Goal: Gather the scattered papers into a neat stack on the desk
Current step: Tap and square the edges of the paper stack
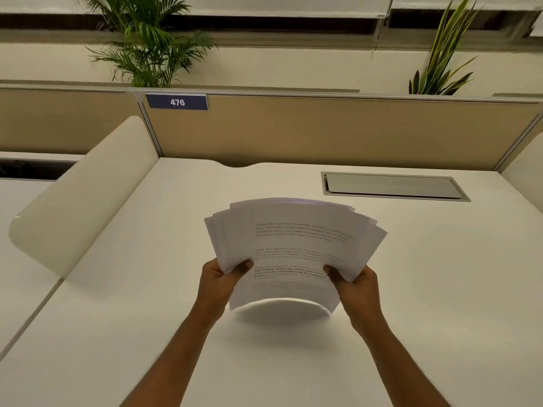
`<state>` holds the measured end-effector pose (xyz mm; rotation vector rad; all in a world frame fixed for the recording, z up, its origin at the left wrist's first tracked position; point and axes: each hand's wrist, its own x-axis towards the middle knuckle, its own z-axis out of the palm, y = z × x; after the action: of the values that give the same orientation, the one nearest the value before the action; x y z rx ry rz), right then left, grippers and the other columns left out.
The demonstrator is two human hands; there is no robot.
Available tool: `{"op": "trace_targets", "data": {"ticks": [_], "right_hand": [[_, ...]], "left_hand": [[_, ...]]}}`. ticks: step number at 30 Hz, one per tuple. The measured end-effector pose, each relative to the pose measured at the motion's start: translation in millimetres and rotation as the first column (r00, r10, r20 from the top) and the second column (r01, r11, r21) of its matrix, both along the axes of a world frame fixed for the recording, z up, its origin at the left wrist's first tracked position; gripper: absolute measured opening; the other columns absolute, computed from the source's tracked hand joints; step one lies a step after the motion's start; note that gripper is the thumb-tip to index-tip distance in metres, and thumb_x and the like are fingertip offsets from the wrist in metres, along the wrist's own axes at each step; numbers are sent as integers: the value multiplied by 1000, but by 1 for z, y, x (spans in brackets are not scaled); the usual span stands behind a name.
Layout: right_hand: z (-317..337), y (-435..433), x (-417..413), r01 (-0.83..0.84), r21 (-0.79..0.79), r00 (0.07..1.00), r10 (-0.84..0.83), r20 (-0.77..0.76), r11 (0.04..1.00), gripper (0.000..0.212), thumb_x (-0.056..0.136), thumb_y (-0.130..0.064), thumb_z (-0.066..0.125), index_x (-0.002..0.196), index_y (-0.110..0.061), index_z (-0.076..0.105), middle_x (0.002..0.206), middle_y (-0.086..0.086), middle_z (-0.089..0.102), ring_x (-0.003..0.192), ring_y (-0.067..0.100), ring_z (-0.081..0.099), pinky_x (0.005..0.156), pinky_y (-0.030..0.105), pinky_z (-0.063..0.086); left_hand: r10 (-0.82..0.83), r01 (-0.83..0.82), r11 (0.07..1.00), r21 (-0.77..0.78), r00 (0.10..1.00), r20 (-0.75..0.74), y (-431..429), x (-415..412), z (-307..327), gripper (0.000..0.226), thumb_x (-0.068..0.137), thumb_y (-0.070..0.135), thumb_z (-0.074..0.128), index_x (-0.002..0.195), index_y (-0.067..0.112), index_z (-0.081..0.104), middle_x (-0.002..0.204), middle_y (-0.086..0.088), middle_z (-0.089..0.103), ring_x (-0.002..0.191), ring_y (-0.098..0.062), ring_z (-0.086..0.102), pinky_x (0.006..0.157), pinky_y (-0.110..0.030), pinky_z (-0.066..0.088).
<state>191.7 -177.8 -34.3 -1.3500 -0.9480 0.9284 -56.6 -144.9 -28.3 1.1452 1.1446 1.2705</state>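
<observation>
The papers (293, 248), white printed sheets fanned out and bowed upward, are held above the middle of the bench (147, 304), their shadow just beneath. The left hand (219, 279) grips their near left edge and the right hand (357, 284) the near right, thumbs on top. Far right sits a grey metal hatch (393, 186); a curved cream divider (79, 198) stands left.

Two hands, left hand (219, 279) and right hand (357, 284), share one fanned sheaf of papers (293, 245); beyond them, two plants, one numbered sign (177, 101).
</observation>
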Motion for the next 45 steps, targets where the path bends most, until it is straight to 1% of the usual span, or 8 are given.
{"op": "trace_targets", "data": {"ticks": [4, 10, 15, 18, 24, 34, 41, 45], "right_hand": [[1, -1, 1, -42, -12, 999, 43, 34, 999, 38, 73, -5, 80, 91, -35, 66, 86, -19, 74, 81, 3, 69, 57, 15, 55], [5, 4, -2, -119, -11, 993, 120, 24, 993, 36, 71, -12, 84, 98, -29, 68, 93, -14, 75, 84, 6, 71, 63, 17, 56], [8, 12, -12, -148, -12, 989, 148, 18, 989, 37, 67, -9, 85, 95, -29, 69, 89, -14, 75, 82, 8, 71, 60, 18, 56], [13, 16, -9, -117, 38, 993, 116, 28, 992, 36, 69, -6, 84, 91, -31, 70, 87, -15, 76, 80, 9, 72, 61, 18, 56], [19, 19, -1, -136, 96, 990, 133, 38, 986, 42, 72, -3, 81, 85, -42, 73, 90, -15, 77, 81, 10, 72, 62, 19, 57], [4, 25, -5, -107, 31, 994, 106, 13, 994, 39, 68, -8, 85, 94, -32, 69, 90, -14, 76, 82, 8, 72, 60, 17, 56], [5, 27, -2, -42, 64, 995, 36, 96, 997, 35, 68, -13, 86, 90, -35, 69, 84, -24, 74, 77, 1, 70, 57, 14, 54], [-11, 25, -1, -64, -37, 990, 69, 124, 997, 37, 63, -20, 89, 92, -31, 69, 85, -23, 74, 79, 1, 70, 58, 15, 55]], "left_hand": [[-29, 29, 1000, -3, 999, -21, -1, 1, -3, 27, 62, 22, 80, 84, 39, 77, 92, 11, 78, 84, -13, 72, 63, -23, 58], [-56, 56, 998, 41, 998, -15, 3, 6, 2, 39, 57, 26, 83, 94, 34, 74, 97, 4, 77, 90, -21, 72, 67, -31, 60], [-31, 35, 997, 68, 998, -57, 5, 19, 4, 38, 64, 18, 82, 86, 47, 73, 89, 16, 76, 86, -11, 72, 63, -26, 60], [50, -46, 995, 91, 998, -37, 10, 18, 8, 34, 71, 9, 81, 80, 41, 76, 82, 14, 77, 78, -15, 73, 64, -28, 60], [13, -7, 988, 154, 999, -41, 12, 13, 18, 23, 68, 20, 77, 81, 39, 77, 87, 15, 78, 78, -14, 73, 62, -24, 58], [125, -126, 990, 67, 992, 16, 4, 27, -14, 30, 67, 12, 82, 86, 34, 74, 88, 12, 77, 81, -9, 71, 63, -20, 57], [113, -113, 992, 53, 994, -1, 10, 30, -10, 21, 65, 21, 80, 78, 37, 77, 83, 13, 78, 76, -12, 72, 63, -25, 60], [67, -67, 998, 10, 998, -11, 8, 29, -21, 28, 69, 10, 84, 83, 34, 76, 88, 11, 78, 82, -11, 73, 64, -21, 57]]}}
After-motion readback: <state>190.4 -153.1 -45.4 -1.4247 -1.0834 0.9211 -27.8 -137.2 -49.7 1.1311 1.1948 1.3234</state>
